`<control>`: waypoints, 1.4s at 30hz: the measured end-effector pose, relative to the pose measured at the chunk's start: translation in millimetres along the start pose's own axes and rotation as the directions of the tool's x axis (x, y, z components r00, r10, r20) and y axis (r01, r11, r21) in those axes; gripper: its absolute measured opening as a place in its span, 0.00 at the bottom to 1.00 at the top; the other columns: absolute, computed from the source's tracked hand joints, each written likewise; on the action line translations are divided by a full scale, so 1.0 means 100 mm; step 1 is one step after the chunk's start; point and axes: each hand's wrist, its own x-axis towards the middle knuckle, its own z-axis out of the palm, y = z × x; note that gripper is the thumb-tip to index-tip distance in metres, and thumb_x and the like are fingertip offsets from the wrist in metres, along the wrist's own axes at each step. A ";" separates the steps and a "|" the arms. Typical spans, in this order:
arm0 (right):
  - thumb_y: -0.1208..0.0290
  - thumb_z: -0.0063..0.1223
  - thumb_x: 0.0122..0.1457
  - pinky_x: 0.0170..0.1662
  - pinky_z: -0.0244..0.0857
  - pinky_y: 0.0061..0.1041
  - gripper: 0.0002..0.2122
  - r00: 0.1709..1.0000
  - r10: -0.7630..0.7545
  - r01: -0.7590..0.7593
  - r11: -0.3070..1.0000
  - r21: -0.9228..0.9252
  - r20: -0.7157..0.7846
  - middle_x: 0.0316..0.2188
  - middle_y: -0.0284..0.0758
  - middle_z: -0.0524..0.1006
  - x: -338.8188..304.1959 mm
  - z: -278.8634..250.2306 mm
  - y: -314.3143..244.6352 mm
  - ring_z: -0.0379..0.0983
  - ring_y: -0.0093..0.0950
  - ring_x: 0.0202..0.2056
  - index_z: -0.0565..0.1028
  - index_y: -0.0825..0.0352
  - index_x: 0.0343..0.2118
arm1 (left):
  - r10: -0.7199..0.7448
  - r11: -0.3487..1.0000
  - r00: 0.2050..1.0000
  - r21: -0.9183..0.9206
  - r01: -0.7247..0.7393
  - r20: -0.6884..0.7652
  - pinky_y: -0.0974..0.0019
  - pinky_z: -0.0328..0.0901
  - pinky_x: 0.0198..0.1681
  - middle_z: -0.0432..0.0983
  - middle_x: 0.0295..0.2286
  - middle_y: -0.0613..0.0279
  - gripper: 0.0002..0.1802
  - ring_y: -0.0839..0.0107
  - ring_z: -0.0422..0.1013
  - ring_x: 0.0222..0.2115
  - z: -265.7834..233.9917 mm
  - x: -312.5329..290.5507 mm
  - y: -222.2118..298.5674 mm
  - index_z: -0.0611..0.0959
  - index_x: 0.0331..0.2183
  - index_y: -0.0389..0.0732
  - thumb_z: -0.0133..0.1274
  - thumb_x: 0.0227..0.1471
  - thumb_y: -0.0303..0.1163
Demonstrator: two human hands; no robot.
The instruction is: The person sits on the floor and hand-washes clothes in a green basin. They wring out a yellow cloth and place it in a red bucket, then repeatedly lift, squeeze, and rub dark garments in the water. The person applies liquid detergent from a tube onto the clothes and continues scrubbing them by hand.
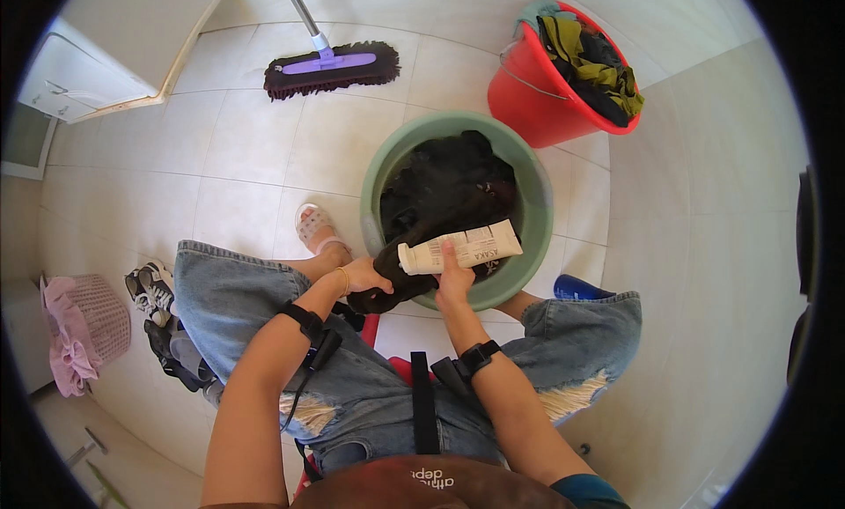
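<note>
A round green basin (371, 188) stands on the floor in front of me with dark, wet-looking clothes (449, 176) in it. Over its near rim, my right hand (454, 282) grips a white squeeze tube (471, 247), thumb on top, with the capped end pointing left. My left hand (363, 276) is closed on a dark garment (398, 276), which runs from the basin over the near left rim. The tube lies just above this cloth; whether they touch I cannot tell.
A red bucket (518, 91) heaped with clothes stands beyond the basin on the right. A mop (331, 66) rests on the tiles at the far left. Several shoes (161, 291) and a pink basket (104, 306) are at the left. A blue object (579, 288) lies near my right knee.
</note>
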 end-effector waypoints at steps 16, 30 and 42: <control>0.61 0.59 0.49 0.37 0.68 0.29 0.21 0.913 -0.260 0.153 0.932 -0.327 -0.314 0.38 0.39 0.74 0.45 -0.19 -0.12 0.73 0.31 0.36 0.71 0.72 0.41 | 0.029 1.000 0.999 -0.005 -0.029 -0.025 0.70 0.63 0.21 0.73 0.20 0.62 0.15 0.72 0.68 0.18 0.01 0.00 -0.02 0.78 0.26 0.32 0.60 0.31 0.27; 0.63 0.42 0.55 0.45 0.65 0.36 0.15 0.997 0.053 0.000 0.695 0.719 -0.051 0.43 0.37 0.68 1.88 -2.05 -1.69 0.67 0.34 0.44 0.67 0.64 0.43 | -0.036 0.918 0.998 0.393 0.055 -0.056 0.67 0.65 0.24 0.75 0.18 0.57 0.15 0.68 0.72 0.19 0.11 0.11 0.00 0.79 0.25 0.34 0.59 0.32 0.34; 0.76 0.51 0.47 0.34 0.66 0.32 0.17 0.723 0.246 -0.163 0.969 0.186 -0.646 0.43 0.38 0.66 2.94 -2.85 -1.01 0.67 0.32 0.37 0.66 0.69 0.42 | 0.092 0.907 0.993 0.417 -0.053 -0.073 0.68 0.65 0.33 0.74 0.24 0.57 0.18 0.70 0.70 0.27 0.33 -0.01 0.47 0.76 0.33 0.34 0.57 0.33 0.28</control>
